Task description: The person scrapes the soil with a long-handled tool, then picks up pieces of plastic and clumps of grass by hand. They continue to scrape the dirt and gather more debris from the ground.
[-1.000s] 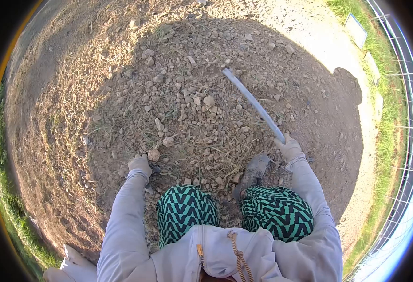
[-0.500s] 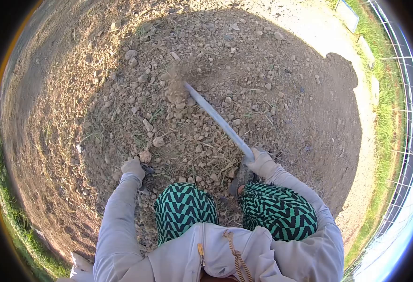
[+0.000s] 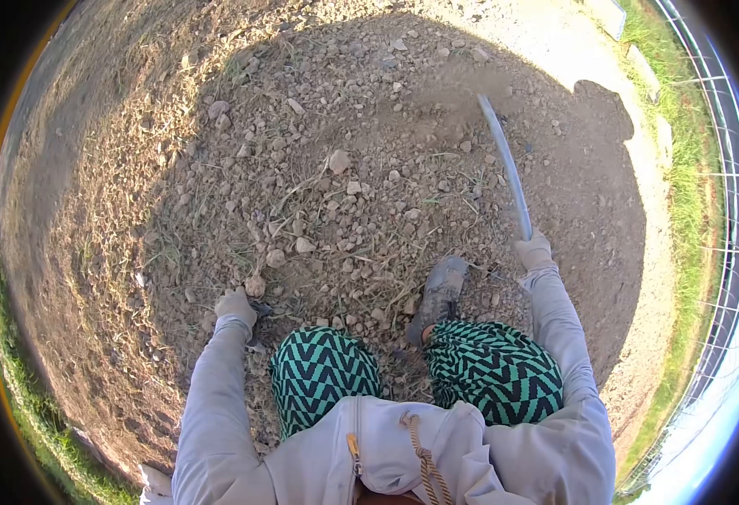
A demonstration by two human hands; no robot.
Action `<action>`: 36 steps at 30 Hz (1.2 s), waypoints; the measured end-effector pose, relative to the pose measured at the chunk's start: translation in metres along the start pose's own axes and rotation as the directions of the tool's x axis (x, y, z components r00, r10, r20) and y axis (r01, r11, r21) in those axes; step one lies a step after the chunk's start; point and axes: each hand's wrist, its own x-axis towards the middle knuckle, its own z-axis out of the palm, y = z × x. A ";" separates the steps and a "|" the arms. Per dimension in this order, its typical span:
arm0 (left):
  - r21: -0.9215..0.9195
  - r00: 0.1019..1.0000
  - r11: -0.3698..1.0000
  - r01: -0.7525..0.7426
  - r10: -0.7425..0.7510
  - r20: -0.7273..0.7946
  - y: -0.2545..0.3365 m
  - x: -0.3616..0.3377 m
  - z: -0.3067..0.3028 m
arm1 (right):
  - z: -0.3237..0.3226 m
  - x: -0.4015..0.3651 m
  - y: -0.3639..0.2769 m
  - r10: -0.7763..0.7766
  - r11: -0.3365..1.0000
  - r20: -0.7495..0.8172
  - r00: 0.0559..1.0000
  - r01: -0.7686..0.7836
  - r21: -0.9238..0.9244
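My right hand (image 3: 534, 251), in a pale glove, is wrapped round the near end of a long grey pole (image 3: 505, 160). The pole slants forward over the soil, its far end at a cloud of dust (image 3: 462, 105) that hides the tip. At the left, my left hand (image 3: 235, 306), also gloved, is closed in a fist low over the ground; I cannot tell what is in it. A dark thing (image 3: 262, 309) shows just beside that fist, and a rounded stone (image 3: 255, 286) lies in front of it.
Loose soil (image 3: 319, 202) with stones and dry stalks covers the ground. My right shoe (image 3: 443, 290) stands between the pole and my patterned trouser legs (image 3: 325, 370). A grass strip (image 3: 685, 194) and a wire fence (image 3: 731, 177) run along the right.
The pole has swung right and forward with my right hand, and the dust has shifted the same way. Soil and stalks lie rearranged in the middle. My left hand stays nearly in place.
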 end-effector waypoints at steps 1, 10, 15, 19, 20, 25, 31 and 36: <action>0.001 1.000 1.000 0.006 -0.006 0.008 0.001 -0.001 -0.004 | 0.001 0.002 -0.003 -0.020 1.000 0.024 1.000 0.019 0.025; 0.014 0.999 1.000 0.005 -0.006 0.039 0.001 -0.003 -0.005 | 0.044 -0.116 -0.091 -0.422 0.862 0.585 0.693 0.506 0.023; 0.046 0.999 0.999 0.013 -0.015 0.042 0.002 0.000 -0.004 | 0.042 -0.086 -0.061 -0.273 0.919 0.477 0.835 0.373 -0.127; 0.041 1.000 0.999 -0.003 0.002 0.030 -0.003 0.005 0.004 | 0.004 -0.027 0.010 0.017 0.986 0.197 0.980 0.016 -0.168; 0.033 1.000 0.999 -0.007 0.006 0.030 -0.005 0.007 0.006 | -0.001 -0.016 0.015 0.055 0.996 0.165 0.985 -0.042 -0.078; 0.029 0.999 0.999 -0.018 0.017 0.028 -0.001 -0.002 -0.006 | 0.030 -0.016 0.005 0.044 0.989 0.199 0.979 -0.072 0.133; 0.023 1.000 1.000 -0.013 0.013 0.026 0.000 -0.002 -0.004 | 0.051 -0.109 -0.040 -0.250 0.967 0.514 0.820 0.234 0.097; 0.034 0.999 0.999 -0.002 0.001 0.035 0.001 0.003 -0.003 | 0.043 -0.121 -0.019 -0.229 0.961 0.572 0.788 0.278 0.001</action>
